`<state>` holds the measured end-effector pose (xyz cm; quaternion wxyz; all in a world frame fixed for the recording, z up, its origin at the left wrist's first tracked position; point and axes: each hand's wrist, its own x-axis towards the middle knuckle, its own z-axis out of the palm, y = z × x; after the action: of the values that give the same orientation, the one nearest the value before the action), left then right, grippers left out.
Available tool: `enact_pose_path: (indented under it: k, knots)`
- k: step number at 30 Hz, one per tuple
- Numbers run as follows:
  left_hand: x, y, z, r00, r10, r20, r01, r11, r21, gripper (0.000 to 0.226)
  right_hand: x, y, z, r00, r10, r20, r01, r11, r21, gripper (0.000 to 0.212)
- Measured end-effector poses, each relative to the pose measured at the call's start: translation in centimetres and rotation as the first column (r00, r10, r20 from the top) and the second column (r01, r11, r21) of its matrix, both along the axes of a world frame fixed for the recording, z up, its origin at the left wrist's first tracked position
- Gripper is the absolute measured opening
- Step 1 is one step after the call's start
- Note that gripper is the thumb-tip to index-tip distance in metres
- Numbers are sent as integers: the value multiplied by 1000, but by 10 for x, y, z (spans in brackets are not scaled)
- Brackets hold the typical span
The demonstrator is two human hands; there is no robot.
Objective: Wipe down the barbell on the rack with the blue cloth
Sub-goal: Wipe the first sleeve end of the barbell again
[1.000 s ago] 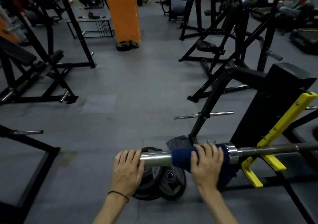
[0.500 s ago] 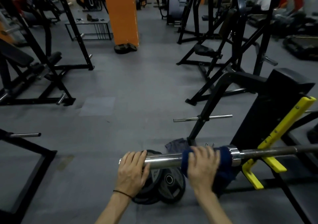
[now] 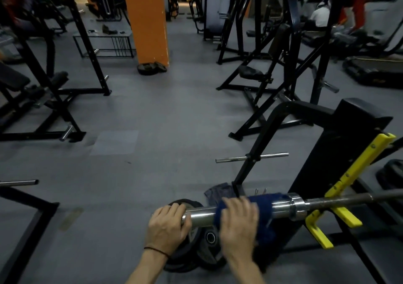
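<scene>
A: Barbell [image 3: 340, 200] sat on the rack's yellow hooks [image 3: 335, 216]; why was the left hand [image 3: 166, 227] curled over the sleeve end?

B: Steadying it, probably, while the right hand [image 3: 238, 227] wrapped the blue cloth [image 3: 265, 200] round the sleeve.

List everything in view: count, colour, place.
barbell: 1, chrome sleeve and dark shaft, lying on the yellow hooks at lower right
blue cloth: 1, dark blue, wrapped round the sleeve
yellow hooks: several, yellow, on the rack upright at right
weight plates: at least 2, black, on the floor under the sleeve
grey rag: 1, grey, on the floor behind the sleeve
orange pillar: 1, orange, top centre
gym machines: several, black, around the floor
left hand: fingers curled over the sleeve's end
right hand: grips the cloth on the sleeve
</scene>
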<state>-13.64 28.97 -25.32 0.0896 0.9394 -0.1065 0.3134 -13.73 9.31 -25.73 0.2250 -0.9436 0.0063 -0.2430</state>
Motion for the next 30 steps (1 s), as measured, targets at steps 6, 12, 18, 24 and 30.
enact_pose_path:
  k: [6,12,18,24,30]
  knots:
    - [24,2,17,952,142,-273,-139,990,31,54,9,-42,-1,954,298,-22,-294,926,-238,46]
    - [5,16,9,991,-37,-127,33,999,-36,33,15,-74,7,988,-149,-28,150,988,37,45]
    - [4,12,8,993,-80,-82,72,993,-92,27,-11,9,-2,930,365,-28,-366,922,-126,49]
    - [-13,24,0,995,-61,-80,53,994,-100,29,6,-102,2,999,-39,-16,38,998,-43,47]
    - [-10,15,-3,996,1,-93,-11,995,-101,33,-11,26,0,994,111,-5,-110,989,97,43]
